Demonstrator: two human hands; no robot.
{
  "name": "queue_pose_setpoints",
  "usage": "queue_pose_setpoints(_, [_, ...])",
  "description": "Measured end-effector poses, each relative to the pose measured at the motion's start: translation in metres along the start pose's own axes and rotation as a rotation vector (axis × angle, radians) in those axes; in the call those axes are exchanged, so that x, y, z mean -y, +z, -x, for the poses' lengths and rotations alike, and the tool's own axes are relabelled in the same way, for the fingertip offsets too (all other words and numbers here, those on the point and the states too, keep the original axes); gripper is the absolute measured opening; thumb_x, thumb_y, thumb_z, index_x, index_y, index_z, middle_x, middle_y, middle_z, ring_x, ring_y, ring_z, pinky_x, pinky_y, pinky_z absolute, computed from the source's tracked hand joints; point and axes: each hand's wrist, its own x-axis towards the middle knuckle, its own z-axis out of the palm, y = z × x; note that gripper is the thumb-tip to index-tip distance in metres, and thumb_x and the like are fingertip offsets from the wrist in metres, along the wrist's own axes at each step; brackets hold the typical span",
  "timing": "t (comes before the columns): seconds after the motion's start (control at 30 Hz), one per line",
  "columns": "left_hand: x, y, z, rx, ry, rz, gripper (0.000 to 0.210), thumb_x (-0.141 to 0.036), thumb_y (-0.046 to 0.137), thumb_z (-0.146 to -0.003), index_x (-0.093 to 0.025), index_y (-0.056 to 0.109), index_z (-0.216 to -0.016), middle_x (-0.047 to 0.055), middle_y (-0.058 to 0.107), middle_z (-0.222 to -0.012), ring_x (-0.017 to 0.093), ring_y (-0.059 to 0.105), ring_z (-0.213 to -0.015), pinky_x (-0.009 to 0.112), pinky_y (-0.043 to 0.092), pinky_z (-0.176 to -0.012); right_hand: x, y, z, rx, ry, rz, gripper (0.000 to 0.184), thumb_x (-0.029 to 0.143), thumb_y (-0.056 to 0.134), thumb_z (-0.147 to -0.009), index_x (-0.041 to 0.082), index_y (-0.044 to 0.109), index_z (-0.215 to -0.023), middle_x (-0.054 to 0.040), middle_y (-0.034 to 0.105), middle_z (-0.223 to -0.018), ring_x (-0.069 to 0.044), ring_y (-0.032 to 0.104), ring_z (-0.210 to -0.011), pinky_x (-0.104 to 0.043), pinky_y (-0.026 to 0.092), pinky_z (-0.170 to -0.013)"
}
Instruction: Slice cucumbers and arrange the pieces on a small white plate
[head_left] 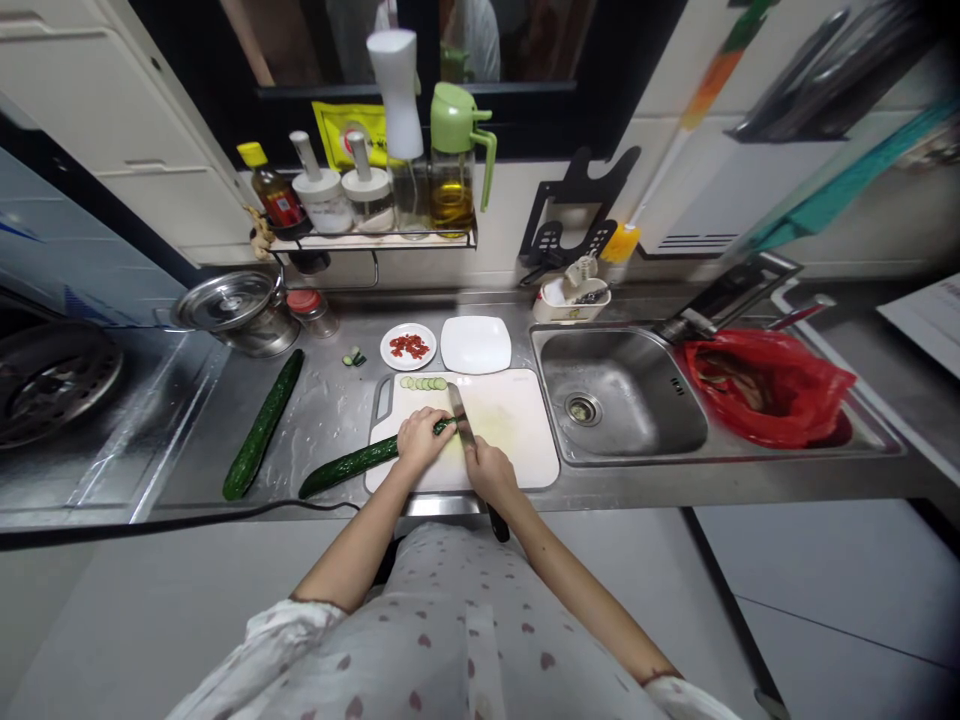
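Observation:
My left hand (422, 436) is closed over the right end of a long green cucumber (351, 464), which lies partly on the white cutting board (517, 410) and sticks out past its left edge. In my right hand (491, 470) is a kitchen knife (460, 415), its blade pointing away from me, beside the cucumber's cut end. A row of cucumber slices (423, 383) lies along the board's far edge. Further left, a second whole cucumber (264, 425) rests on the steel counter. Small cucumber end pieces (354, 357) sit behind the board.
Behind the board stand a plate of chopped red pieces (409, 346) and a white plate (476, 344). To the right is a sink (622, 390) with a red plastic bag (772, 390) next to it. A steel pot (238, 310) and a red-lidded jar (311, 312) stand at the back left.

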Motion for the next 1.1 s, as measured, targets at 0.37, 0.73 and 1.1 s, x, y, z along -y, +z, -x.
queue_pose_setpoints(0.37, [0.001, -0.001, -0.001, 0.013, 0.013, 0.016, 0.028, -0.048, 0.052, -0.087, -0.032, 0.067, -0.104, 0.001, 0.064, -0.108, 0.019, 0.057, -0.1, 0.032, 0.042, -0.085, 0.006, -0.003, 0.004, 0.033, 0.002, 0.025, 0.031, 0.025, 0.03, -0.096, 0.013, 0.054, -0.112, -0.0126, 0.068, -0.097, -0.021, 0.063, -0.087, -0.027, 0.034, -0.068])
queue_pose_setpoints(0.73, [0.002, -0.002, -0.001, 0.031, 0.023, 0.042, 0.029, -0.048, 0.052, -0.087, -0.031, 0.067, -0.106, 0.001, 0.064, -0.109, 0.019, 0.057, -0.102, 0.03, 0.042, -0.088, 0.0, 0.001, 0.017, 0.079, 0.028, 0.009, 0.029, 0.02, 0.033, -0.092, 0.012, 0.057, -0.106, -0.0139, 0.068, -0.096, -0.022, 0.063, -0.088, -0.027, 0.037, -0.069])
queue_pose_setpoints(1.1, [0.004, 0.0, -0.004, 0.04, 0.038, 0.023, 0.028, -0.048, 0.051, -0.087, -0.032, 0.067, -0.104, 0.0, 0.065, -0.11, 0.019, 0.057, -0.103, 0.029, 0.043, -0.085, 0.01, -0.007, 0.008, 0.081, 0.022, 0.023, 0.029, 0.018, 0.034, -0.091, 0.012, 0.057, -0.107, -0.0157, 0.067, -0.101, -0.024, 0.063, -0.092, -0.029, 0.04, -0.074])
